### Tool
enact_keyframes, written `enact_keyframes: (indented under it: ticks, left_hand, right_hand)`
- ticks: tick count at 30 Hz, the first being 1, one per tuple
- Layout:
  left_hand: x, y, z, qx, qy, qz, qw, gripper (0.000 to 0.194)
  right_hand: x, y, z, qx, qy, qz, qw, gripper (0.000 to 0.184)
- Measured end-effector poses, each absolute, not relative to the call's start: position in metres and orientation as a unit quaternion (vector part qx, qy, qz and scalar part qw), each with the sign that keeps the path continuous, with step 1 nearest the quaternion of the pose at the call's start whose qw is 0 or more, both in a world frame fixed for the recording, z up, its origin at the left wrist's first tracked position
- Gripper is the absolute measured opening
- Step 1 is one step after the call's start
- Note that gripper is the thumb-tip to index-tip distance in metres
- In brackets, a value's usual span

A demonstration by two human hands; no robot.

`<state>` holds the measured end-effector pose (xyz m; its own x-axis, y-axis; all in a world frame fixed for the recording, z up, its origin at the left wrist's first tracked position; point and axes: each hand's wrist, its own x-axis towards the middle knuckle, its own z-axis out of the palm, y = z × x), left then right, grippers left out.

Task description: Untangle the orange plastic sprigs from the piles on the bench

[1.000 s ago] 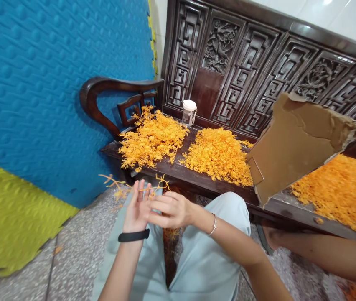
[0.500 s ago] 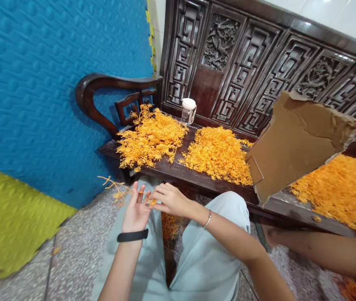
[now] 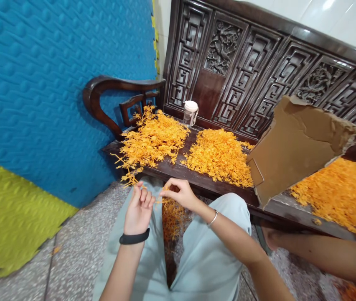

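An orange branched sprig (image 3: 130, 178), plastic-looking, sticks out up and left from my left hand (image 3: 138, 212), whose fingers are curled closed on its stem. Close beside it, my right hand (image 3: 182, 195) pinches thumb and forefinger on a small orange piece (image 3: 165, 189), partly hidden by the fingers. Thin orange strands show between the two hands, above my lap. On the bench just beyond lie a pile of orange branched sprigs (image 3: 154, 140) and a denser pile of small orange pieces (image 3: 218, 156).
A torn cardboard sheet (image 3: 300, 142) stands slanted on the dark wooden bench (image 3: 178, 170), with a larger orange heap (image 3: 344, 194) behind it. A lidded clear cup (image 3: 190, 113) stands near the backrest. Another person's leg (image 3: 322, 253) is at right. Orange bits lie below, between my knees.
My left fingers have curled in from being spread, and the sprig has shifted up and right. My right hand has moved slightly right, away from the left, its fingers now in a pinch.
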<state>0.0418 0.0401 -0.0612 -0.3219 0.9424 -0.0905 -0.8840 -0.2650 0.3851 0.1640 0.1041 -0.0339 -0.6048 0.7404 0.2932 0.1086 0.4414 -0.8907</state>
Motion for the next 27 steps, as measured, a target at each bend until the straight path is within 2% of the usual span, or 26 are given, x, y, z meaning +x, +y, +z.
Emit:
enact_keyframes:
  ticks: [5, 11, 13, 16, 18, 21, 27]
  left_hand:
    - [0.057, 0.043, -0.053, 0.026, 0.134, 0.774, 0.618, 0.033]
    - [0.078, 0.046, -0.048, -0.005, 0.126, 0.760, 0.638, 0.030]
    - [0.079, 0.043, -0.051, -0.001, 0.143, 0.743, 0.654, 0.031]
    - [0.069, 0.037, -0.057, 0.004, 0.180, 0.727, 0.662, 0.033]
    - [0.057, 0.036, -0.059, 0.015, 0.189, 0.743, 0.642, 0.032]
    - [0.041, 0.037, -0.057, 0.041, 0.177, 0.773, 0.608, 0.030]
    - [0.039, 0.037, -0.050, 0.122, 0.208, 0.762, 0.600, 0.026]
  right_hand:
    - [0.167, 0.111, -0.033, -0.364, -0.697, 0.422, 0.451, 0.031]
    - [0.167, 0.117, -0.033, -0.412, -0.612, 0.422, 0.528, 0.031]
    - [0.186, 0.136, -0.026, -0.432, -0.564, 0.395, 0.583, 0.032]
    - [0.245, 0.178, -0.008, -0.453, -0.451, 0.234, 0.733, 0.032]
    - [0.288, 0.203, -0.001, -0.463, -0.412, 0.098, 0.779, 0.029]
    - [0.325, 0.222, -0.002, -0.485, -0.414, 0.058, 0.768, 0.030]
    - [0.303, 0.232, -0.014, -0.464, -0.519, 0.160, 0.700, 0.029]
